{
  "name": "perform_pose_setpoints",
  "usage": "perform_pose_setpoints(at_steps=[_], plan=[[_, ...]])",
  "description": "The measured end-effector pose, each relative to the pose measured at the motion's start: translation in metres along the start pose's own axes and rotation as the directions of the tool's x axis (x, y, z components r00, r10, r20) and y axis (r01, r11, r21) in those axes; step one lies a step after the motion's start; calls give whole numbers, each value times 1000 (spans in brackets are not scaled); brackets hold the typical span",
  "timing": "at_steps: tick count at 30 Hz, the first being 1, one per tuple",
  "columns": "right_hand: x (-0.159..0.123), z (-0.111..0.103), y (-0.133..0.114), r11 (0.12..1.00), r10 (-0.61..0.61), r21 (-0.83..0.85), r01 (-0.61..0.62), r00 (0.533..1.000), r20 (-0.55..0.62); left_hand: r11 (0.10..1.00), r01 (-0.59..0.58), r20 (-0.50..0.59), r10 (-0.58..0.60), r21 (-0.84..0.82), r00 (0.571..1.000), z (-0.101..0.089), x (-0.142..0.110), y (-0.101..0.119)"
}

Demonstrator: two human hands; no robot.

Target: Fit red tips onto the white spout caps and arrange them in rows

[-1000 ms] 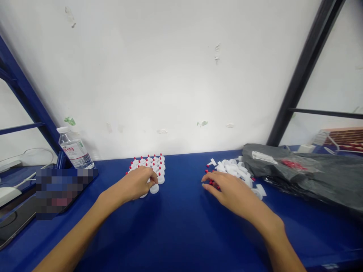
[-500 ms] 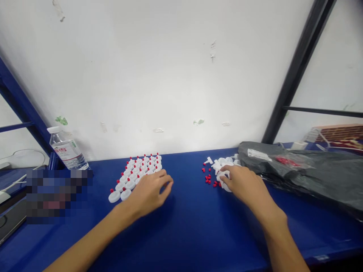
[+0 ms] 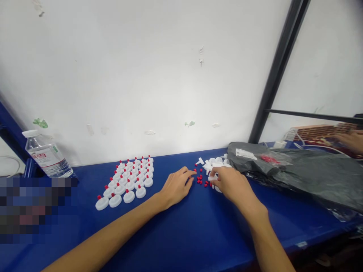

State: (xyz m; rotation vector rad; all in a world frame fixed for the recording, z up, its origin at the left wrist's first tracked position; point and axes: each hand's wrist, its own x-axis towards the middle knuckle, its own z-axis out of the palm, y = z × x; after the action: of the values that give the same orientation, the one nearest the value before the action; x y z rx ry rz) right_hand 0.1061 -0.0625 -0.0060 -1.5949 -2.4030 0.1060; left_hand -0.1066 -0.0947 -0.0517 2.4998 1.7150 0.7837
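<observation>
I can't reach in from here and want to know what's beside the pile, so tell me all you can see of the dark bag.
The dark grey bag looks like thin, glossy plastic. It lies flat and wrinkled along the right of the blue table, with a white label near its left end and a clear packet of red pieces on top. White parts crowd that end. Neither hand touches it; its contents are hidden.
</observation>
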Motion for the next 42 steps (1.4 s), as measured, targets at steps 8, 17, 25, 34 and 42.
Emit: perform_pose_setpoints(at_steps=[8, 17, 25, 34, 42], plan=[[0, -7, -9, 989, -4, 146, 28, 987, -160, 997, -62, 45, 64, -46, 997, 10, 15, -5], [-1, -10, -12, 953, -20, 292, 76, 982, -188, 1000, 9, 24, -8, -11, 1000, 1, 8, 0], [-3, -10, -16, 886, -72, 449, 113, 991, -109, 997, -73, -38, 73, 0, 997, -24, -59, 9], [-14, -3, -44, 724, -287, 624, 294, 951, -116, 647, 373, 70, -443, -665, 894, -57, -62, 18], [-22, -7, -59, 774, -333, 537, 335, 937, -105, 449, 344, 128, -444, -825, 887, -55, -59, 16]])
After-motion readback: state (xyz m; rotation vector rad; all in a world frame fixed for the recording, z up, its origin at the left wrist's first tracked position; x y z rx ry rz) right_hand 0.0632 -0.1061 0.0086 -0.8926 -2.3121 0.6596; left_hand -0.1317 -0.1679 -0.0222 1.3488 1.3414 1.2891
